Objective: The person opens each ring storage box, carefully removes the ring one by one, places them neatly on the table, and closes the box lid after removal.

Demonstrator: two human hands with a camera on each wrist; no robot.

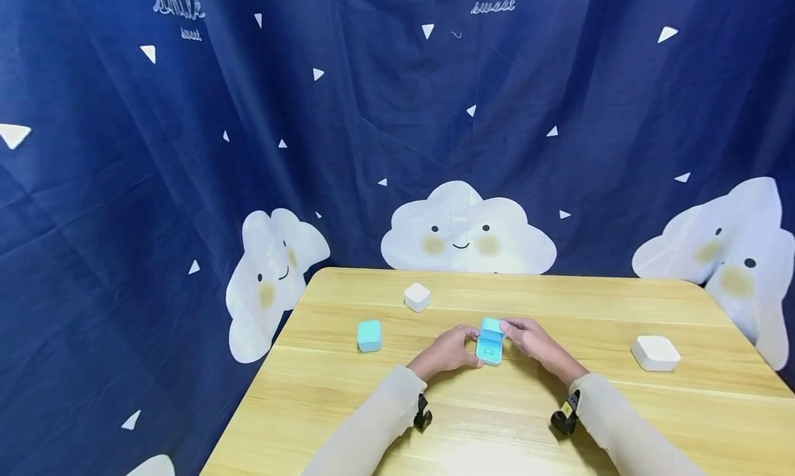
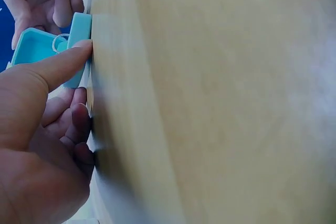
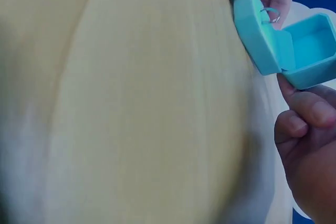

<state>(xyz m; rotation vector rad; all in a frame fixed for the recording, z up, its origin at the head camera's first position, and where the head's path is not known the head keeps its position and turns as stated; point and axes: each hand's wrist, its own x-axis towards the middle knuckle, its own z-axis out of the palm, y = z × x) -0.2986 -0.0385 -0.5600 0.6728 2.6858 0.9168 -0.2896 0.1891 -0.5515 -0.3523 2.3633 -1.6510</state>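
Observation:
A turquoise ring box [image 1: 486, 359] stands with its lid [image 1: 490, 325] raised on the wooden table, between both hands. In its base a silver ring [image 3: 271, 15] sits upright; the right wrist view shows a small stone on it. My left hand [image 1: 448, 352] grips the base from the left, thumb [image 2: 68, 62] along its near side. At the lid is my right hand [image 1: 535, 343], pinching it at the upper right with the thumb in front. Part of the right fingers is hidden behind the lid in the head view.
A second turquoise box [image 1: 369, 336], closed, stands left on the table [image 1: 534, 434]. Behind it is a small white box [image 1: 417, 296]. A larger white box [image 1: 655, 353] lies at the right. A dark blue curtain [image 1: 373, 117] hangs behind the table.

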